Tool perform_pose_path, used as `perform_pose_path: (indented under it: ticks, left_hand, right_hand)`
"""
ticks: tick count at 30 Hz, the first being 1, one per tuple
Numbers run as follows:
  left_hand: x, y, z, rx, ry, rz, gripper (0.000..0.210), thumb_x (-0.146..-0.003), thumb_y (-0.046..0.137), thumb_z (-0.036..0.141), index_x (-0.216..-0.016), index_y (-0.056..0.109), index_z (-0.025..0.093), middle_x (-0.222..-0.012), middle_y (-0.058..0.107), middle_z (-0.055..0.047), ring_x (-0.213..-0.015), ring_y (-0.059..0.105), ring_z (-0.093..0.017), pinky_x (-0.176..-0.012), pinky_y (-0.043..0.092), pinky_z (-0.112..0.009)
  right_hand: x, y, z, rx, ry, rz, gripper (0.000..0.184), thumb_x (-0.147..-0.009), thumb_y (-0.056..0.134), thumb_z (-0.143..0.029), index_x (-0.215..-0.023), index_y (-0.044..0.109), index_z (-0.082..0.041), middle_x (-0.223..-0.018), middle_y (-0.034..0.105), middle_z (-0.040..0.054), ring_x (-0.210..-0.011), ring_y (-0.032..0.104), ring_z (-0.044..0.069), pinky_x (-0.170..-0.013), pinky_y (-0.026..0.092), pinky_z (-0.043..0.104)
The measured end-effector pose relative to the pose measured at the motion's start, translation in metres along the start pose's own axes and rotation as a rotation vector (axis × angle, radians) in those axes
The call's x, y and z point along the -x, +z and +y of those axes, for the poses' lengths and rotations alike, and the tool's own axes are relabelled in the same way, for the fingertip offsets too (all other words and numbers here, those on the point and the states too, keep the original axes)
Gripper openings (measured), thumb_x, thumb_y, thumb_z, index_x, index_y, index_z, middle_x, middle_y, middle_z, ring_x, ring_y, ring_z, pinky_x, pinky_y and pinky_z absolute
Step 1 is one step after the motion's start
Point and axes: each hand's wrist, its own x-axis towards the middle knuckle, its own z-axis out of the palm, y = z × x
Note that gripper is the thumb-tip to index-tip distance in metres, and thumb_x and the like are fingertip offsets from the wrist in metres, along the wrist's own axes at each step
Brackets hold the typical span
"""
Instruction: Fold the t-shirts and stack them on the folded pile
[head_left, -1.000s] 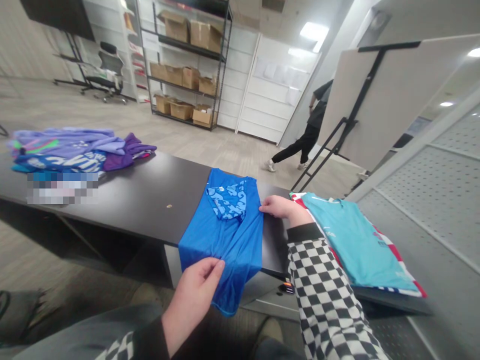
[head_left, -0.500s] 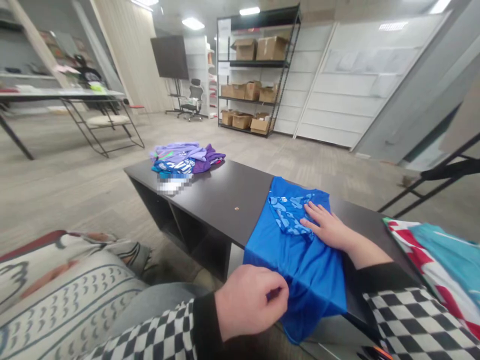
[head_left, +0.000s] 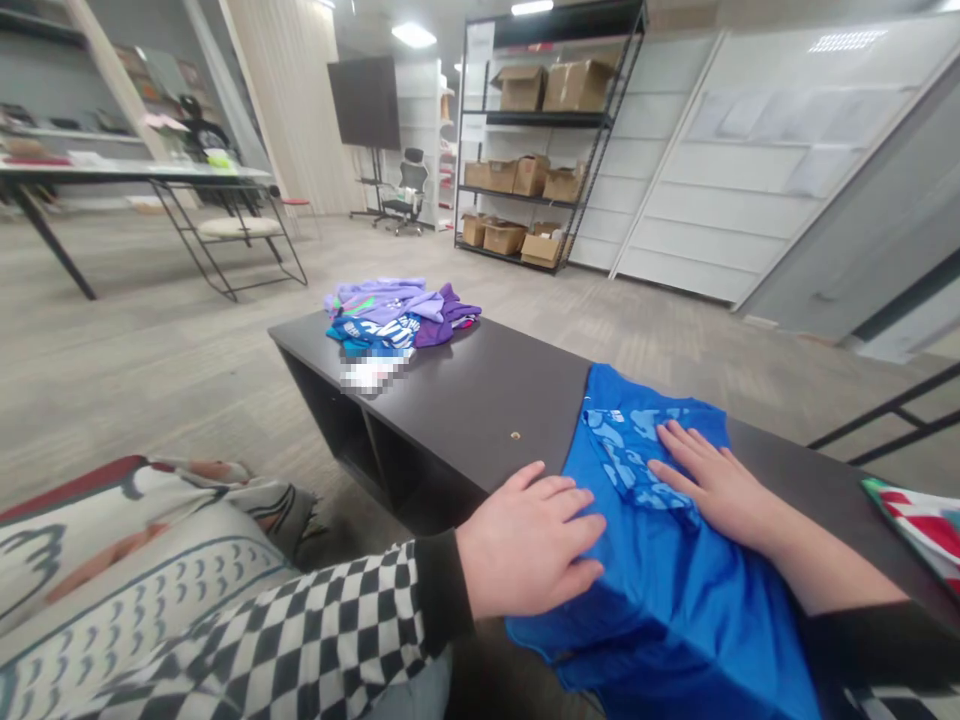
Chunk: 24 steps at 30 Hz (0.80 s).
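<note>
A blue garment point(head_left: 675, 610), seemingly a shirt, is spread across the right part of the dark bench, its near part hanging over the front edge. On its upper part lies a patch of blue camouflage-patterned cloth point(head_left: 637, 450). My right hand point(head_left: 712, 480) lies flat on that patterned cloth with its fingers spread. Over the left edge of the garment is my left hand point(head_left: 536, 545), palm down with the fingers apart. Whether its fingertips touch the fabric I cannot tell.
The dark bench point(head_left: 480, 400) has open compartments in front. A pile of purple and blue clothes point(head_left: 397, 310) lies at its far left end, and red-and-white cloth point(head_left: 919, 515) at the right. Patterned fabric point(head_left: 172, 590) is at lower left. Shelving with boxes point(head_left: 551, 120) stands behind.
My left hand has opened from a curled shape and moved up toward the garment's left edge. The right hand stays on the patterned cloth. The whole view has shifted.
</note>
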Motion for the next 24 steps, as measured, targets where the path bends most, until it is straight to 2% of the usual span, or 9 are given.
perform_pose_path:
  ticks: [6,9,11,12,14,16,18,20,24]
  left_hand:
    - [0.017,-0.025,-0.011,0.074,-0.066,0.003,0.05,-0.121,0.061,0.05,-0.162,0.067,0.023,-0.172,0.062,-0.011,-0.165,0.052,-0.032,-0.144,0.028,-0.06]
    - [0.019,-0.04,-0.026,0.13,-0.217,0.119,0.046,-0.117,0.065,0.042,-0.159,0.07,0.022,-0.165,0.068,-0.012,-0.158,0.06,-0.031,-0.142,0.032,-0.059]
    - [0.019,-0.044,-0.032,0.17,-0.267,0.19,0.042,-0.114,0.065,0.036,-0.152,0.073,0.02,-0.157,0.074,-0.013,-0.15,0.067,-0.03,-0.14,0.038,-0.056]
    - [0.019,-0.043,-0.033,0.192,-0.257,0.203,0.04,-0.114,0.065,0.035,-0.149,0.075,0.019,-0.154,0.075,-0.013,-0.147,0.068,-0.03,-0.138,0.041,-0.054]
    - [0.018,-0.037,-0.028,0.237,-0.176,0.172,0.039,-0.114,0.064,0.034,-0.148,0.076,0.019,-0.154,0.075,-0.012,-0.148,0.068,-0.029,-0.137,0.043,-0.05]
    - [0.018,-0.028,-0.019,0.269,-0.058,0.091,0.039,-0.116,0.063,0.035,-0.15,0.075,0.021,-0.16,0.072,-0.011,-0.153,0.064,-0.027,-0.139,0.041,-0.048]
    - [0.017,-0.02,-0.011,0.272,0.034,0.006,0.038,-0.117,0.063,0.037,-0.15,0.076,0.023,-0.162,0.07,-0.009,-0.155,0.063,-0.027,-0.141,0.037,-0.049]
    - [0.016,-0.015,-0.008,0.26,0.066,-0.06,0.034,-0.118,0.063,0.037,-0.144,0.079,0.024,-0.16,0.072,-0.008,-0.155,0.063,-0.027,-0.142,0.034,-0.051]
    - [0.015,-0.014,-0.011,0.27,0.048,-0.109,0.029,-0.117,0.062,0.033,-0.138,0.082,0.026,-0.158,0.074,-0.006,-0.155,0.063,-0.027,-0.143,0.033,-0.049]
  right_hand:
    - [0.003,-0.005,-0.01,-0.032,0.075,-0.033,0.1,-0.109,0.035,-0.079,-0.187,0.035,-0.017,-0.194,0.02,0.0111,-0.182,0.015,0.04,-0.146,0.018,0.069]
    - [0.006,-0.007,-0.006,-0.11,0.036,0.088,0.094,-0.109,0.035,-0.077,-0.183,0.045,-0.019,-0.192,0.031,0.0121,-0.181,0.02,0.04,-0.145,0.019,0.07]
    - [0.01,-0.011,-0.001,-0.161,0.001,0.216,0.086,-0.11,0.038,-0.073,-0.174,0.056,-0.019,-0.184,0.047,0.0161,-0.176,0.035,0.042,-0.144,0.025,0.071]
    - [0.011,-0.014,0.001,-0.183,-0.003,0.267,0.082,-0.109,0.042,-0.071,-0.168,0.063,-0.018,-0.177,0.057,0.0187,-0.17,0.047,0.044,-0.141,0.033,0.07]
    - [0.013,-0.02,0.003,-0.222,0.018,0.319,0.072,-0.105,0.051,-0.068,-0.152,0.075,-0.019,-0.156,0.075,0.0215,-0.143,0.073,0.044,-0.126,0.055,0.065]
    - [0.014,-0.023,0.004,-0.251,-0.007,0.308,0.062,-0.102,0.057,-0.065,-0.137,0.082,-0.02,-0.139,0.082,0.0201,-0.12,0.082,0.04,-0.112,0.065,0.058]
    - [0.014,-0.02,0.004,-0.265,-0.124,0.263,0.059,-0.103,0.057,-0.063,-0.132,0.083,-0.019,-0.141,0.081,0.0196,-0.127,0.08,0.039,-0.118,0.063,0.057]
    - [0.012,-0.012,0.004,-0.251,-0.234,0.228,0.063,-0.106,0.056,-0.064,-0.141,0.081,-0.017,-0.156,0.074,0.0207,-0.146,0.071,0.04,-0.131,0.054,0.057]
    - [0.01,0.007,0.007,-0.145,-0.22,0.199,0.074,-0.11,0.052,-0.067,-0.166,0.067,-0.02,-0.177,0.057,0.0182,-0.167,0.051,0.044,-0.138,0.042,0.068]
